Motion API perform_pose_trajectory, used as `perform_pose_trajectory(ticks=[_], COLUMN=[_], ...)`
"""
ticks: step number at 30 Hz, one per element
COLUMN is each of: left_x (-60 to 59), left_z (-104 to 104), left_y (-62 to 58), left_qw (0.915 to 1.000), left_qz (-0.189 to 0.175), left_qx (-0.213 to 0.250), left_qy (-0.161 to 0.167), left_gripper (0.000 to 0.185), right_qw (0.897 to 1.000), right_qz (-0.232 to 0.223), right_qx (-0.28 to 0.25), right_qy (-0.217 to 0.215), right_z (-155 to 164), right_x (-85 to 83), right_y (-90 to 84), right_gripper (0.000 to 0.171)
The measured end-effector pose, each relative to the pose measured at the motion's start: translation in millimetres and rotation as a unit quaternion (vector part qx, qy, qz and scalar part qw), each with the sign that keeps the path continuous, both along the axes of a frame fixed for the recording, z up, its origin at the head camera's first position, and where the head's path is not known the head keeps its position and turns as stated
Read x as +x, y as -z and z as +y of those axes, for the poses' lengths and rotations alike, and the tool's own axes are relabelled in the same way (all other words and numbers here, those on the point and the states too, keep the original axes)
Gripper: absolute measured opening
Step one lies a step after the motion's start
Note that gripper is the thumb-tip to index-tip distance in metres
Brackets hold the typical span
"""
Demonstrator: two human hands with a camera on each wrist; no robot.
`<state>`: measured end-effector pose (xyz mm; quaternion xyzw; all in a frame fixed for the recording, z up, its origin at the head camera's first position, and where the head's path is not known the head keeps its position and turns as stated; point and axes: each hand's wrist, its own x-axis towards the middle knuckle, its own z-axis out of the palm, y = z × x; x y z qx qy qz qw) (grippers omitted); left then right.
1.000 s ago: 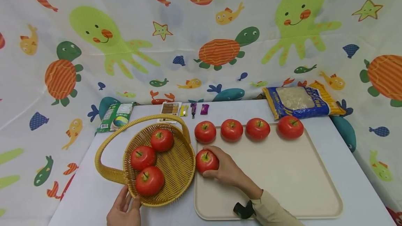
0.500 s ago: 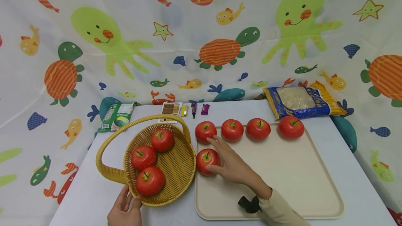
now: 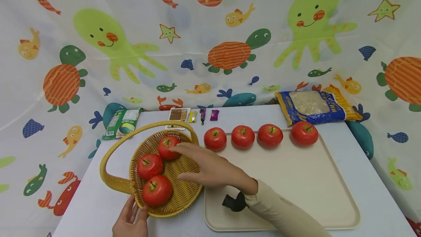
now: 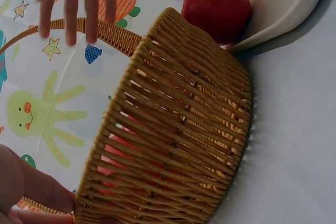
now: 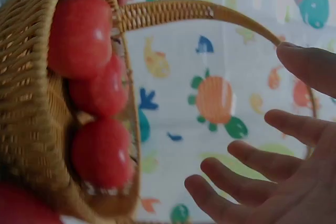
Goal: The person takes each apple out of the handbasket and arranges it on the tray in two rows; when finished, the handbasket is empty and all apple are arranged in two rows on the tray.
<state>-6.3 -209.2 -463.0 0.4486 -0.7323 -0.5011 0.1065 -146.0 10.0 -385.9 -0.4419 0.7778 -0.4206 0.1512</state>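
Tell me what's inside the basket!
Three red apples are inside the basket. From the head camera, the right hand hides some of the basket's right side and a bit of the farthest apple. Whatever lies beneath the apples is covered.

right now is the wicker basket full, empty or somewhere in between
In between: the wicker basket holds three red apples, and the head view shows bare weave inside beside them.

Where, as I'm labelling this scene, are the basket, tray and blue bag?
Basket (image 4: 168, 103): left wrist view, on its woven wall.
Tray (image 3: 292, 178): head view, on its bare floor.
Blue bag (image 3: 310, 104): head view, on its pale window.
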Motion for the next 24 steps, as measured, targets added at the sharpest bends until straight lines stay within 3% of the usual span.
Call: perform_pose_trajectory(ticks=[9, 17, 24], left_x=[-0.4, 0.8, 1.3], left_z=[-4.5, -1.9, -1.3], left_y=[8.0, 4.2, 1.9], left_qw=[0.9999, 0.9999, 1.0000], left_qz=[0.006, 0.008, 0.004], left_qx=[0.004, 0.005, -0.005], left_qy=[-0.010, -0.009, -0.001], left_gripper=[0.064, 0.064, 0.063], right_qw=[0.995, 0.983, 0.975], right_qz=[-0.010, 0.005, -0.002], right_qx=[0.054, 0.137, 0.185], right_qy=[-0.081, -0.119, -0.124], right_z=[-65.2, -88.0, -97.4], right_x=[-20.5, -16.9, -6.7], right_y=[22.7, 45.3, 56.3], right_gripper=[0.065, 0.065, 0.069])
